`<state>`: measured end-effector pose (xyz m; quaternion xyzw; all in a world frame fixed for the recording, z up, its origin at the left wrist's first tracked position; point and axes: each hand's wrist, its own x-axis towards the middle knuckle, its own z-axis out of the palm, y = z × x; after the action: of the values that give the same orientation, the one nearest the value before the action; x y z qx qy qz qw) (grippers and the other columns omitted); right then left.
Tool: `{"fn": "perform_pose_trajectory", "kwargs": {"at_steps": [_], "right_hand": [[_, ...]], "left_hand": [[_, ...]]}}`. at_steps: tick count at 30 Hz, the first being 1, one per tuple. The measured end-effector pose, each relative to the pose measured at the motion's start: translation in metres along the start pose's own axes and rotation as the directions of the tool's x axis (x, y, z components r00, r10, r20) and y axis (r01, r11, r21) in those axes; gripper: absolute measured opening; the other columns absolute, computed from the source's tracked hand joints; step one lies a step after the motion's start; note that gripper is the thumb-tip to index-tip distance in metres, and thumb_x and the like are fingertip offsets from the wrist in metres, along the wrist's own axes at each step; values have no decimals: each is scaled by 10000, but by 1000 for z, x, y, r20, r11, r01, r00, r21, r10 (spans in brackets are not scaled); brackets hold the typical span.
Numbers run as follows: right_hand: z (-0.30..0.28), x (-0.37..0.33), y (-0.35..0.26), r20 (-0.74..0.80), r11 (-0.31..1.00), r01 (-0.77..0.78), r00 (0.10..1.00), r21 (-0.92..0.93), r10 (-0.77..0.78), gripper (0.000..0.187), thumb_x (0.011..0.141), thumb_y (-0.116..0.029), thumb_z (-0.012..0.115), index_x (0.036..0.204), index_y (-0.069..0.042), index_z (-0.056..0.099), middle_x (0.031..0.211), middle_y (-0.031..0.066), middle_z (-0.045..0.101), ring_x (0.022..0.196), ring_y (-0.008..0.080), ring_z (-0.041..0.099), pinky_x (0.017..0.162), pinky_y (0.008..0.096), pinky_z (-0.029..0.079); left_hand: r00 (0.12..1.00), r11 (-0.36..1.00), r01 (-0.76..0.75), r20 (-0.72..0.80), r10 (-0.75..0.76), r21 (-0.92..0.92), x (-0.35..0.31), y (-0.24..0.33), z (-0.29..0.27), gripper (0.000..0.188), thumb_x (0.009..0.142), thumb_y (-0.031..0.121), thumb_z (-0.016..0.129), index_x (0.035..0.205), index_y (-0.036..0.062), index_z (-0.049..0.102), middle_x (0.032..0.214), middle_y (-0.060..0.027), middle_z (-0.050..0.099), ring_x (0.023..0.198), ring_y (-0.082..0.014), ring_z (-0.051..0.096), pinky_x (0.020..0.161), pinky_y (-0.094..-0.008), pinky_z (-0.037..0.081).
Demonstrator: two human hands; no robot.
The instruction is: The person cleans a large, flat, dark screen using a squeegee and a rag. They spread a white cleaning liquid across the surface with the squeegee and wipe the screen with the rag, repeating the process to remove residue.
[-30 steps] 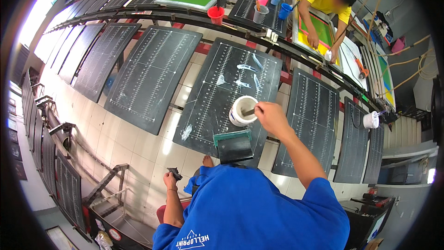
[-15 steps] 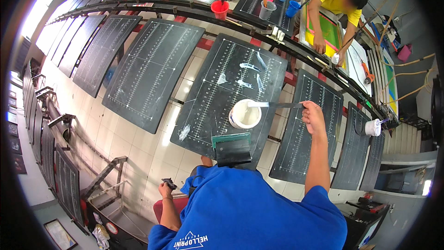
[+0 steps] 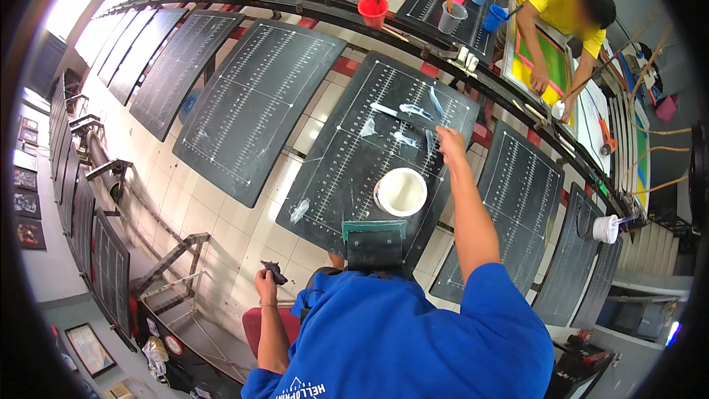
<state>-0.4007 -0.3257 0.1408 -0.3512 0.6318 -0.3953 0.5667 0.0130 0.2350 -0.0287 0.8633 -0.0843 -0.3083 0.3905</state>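
My right hand (image 3: 450, 145) is closed round the dark end of a long flat spatula (image 3: 405, 115), held over the far part of a black printed board (image 3: 336, 155). White paste coats the spatula's tip, near several white smears (image 3: 415, 111) on the board. A white tub (image 3: 401, 192) with whitish paste inside stands on the board, nearer to me than that hand. Low at my left side, over the floor, my left hand (image 3: 266, 288) grips a crumpled dark cloth (image 3: 275, 272). Whether the spatula touches the board, I cannot tell.
A dark flap with a green edge (image 3: 374, 245) sits at the board's near end. More ruled boards (image 3: 258, 103) stand to both sides. Beyond the metal rail (image 3: 340, 18) are a red cup (image 3: 373, 12), other cups and a person in yellow (image 3: 550, 0) working over a green screen frame.
My right hand has moved up and away from the tub, lifting the spatula out over the smears farther along the board. The left hand still keeps the cloth. My view has shifted slightly.
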Motion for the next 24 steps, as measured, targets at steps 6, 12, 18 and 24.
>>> {"fn": "perform_pose_trajectory", "kwargs": {"at_steps": [6, 12, 18, 24], "right_hand": [[21, -24, -50, 192, 728, 528, 846, -437, -498, 276, 970, -258, 611, 1157, -82, 712, 729, 37, 546, 570, 168, 535, 555, 341, 436], [30, -21, -15, 607, 24, 729, 587, -684, -536, 255, 951, -232, 603, 1182, -174, 693, 866, 107, 572, 829, 334, 622, 690, 440, 511], [1, -46, -28, 684, 57, 788, 565, -613, -461, 268, 934, -193, 618, 1187, -155, 698, 887, 120, 608, 827, 343, 614, 718, 451, 491], [-18, -88, -51, 329, 804, 458, 879, -379, -346, 256, 951, -207, 642, 1165, -78, 696, 717, 22, 549, 574, 182, 517, 525, 321, 389]], "left_hand": [[993, 993, 76, -102, -66, 91, -31, -50, -28, 219, 901, 127, 614, 972, -75, 656, 872, -149, 687, 809, -218, 646, 768, -349, 516], [992, 996, 71, -98, -76, -53, -28, -66, -29, 196, 901, 106, 615, 979, -70, 649, 892, -145, 684, 796, -206, 631, 756, -347, 515], [987, 988, 148, -60, -151, -42, -28, -76, -12, 212, 908, 118, 616, 1011, -64, 646, 915, -136, 683, 820, -202, 638, 767, -340, 519], [990, 982, 139, -18, -142, -128, -10, -76, -7, 185, 922, 113, 594, 991, -53, 638, 881, -112, 676, 766, -176, 642, 690, -314, 535]]}}
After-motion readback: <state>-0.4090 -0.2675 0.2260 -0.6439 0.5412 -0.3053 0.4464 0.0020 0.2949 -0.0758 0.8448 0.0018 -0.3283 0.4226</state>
